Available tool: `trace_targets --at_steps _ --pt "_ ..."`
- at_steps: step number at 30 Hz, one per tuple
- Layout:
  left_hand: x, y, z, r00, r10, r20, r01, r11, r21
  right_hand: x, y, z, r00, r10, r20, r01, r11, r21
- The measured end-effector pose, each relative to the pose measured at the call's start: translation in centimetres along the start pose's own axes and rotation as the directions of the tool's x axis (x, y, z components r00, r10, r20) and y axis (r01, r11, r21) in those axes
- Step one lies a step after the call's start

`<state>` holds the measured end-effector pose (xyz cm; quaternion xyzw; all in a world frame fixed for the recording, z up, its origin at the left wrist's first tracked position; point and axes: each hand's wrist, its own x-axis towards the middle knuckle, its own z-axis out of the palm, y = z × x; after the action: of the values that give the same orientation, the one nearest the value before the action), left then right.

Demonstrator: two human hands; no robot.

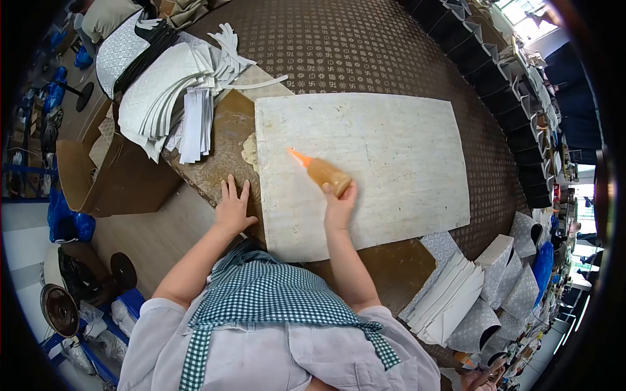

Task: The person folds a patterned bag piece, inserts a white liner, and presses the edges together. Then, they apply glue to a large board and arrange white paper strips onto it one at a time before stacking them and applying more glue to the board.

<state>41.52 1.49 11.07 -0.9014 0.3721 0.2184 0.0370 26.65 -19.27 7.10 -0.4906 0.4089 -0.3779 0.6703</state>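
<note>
My right hand is closed around the lower end of an amber squeeze bottle with an orange nozzle. The bottle lies tilted over a large whitish board, its nozzle pointing to the far left. Fingers spread, my left hand rests flat on the brown, stained tabletop just left of the board. A pale crusted lump sits at the board's left edge, beyond that hand.
Stacked white quilted pieces and white strips lie at the far left. A cardboard box stands beside the table. More white pieces are piled at the near right. Black boxes line the right side.
</note>
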Motion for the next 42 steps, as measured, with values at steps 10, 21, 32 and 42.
trace_targets --at_steps 10,21,32,42 --pt "-0.1 0.9 -1.5 0.995 -0.048 0.086 0.048 0.999 -0.003 12.7 -3.0 -8.9 0.868 -0.102 -0.486 0.175 0.979 0.106" --pt "0.0 0.7 -1.2 0.996 -0.038 0.075 0.038 0.999 0.009 1.2 2.0 5.0 0.982 -0.040 0.183 0.033 0.999 0.037" --pt "0.1 0.7 -0.9 0.997 -0.035 0.063 0.035 0.999 0.007 9.7 0.9 2.4 0.966 -0.108 -0.234 0.120 0.992 0.037" --pt "-0.1 1.1 -1.6 0.995 -0.058 0.083 0.055 0.998 0.033 8.3 -0.4 1.5 0.997 -0.067 -0.047 0.065 0.997 -0.039"
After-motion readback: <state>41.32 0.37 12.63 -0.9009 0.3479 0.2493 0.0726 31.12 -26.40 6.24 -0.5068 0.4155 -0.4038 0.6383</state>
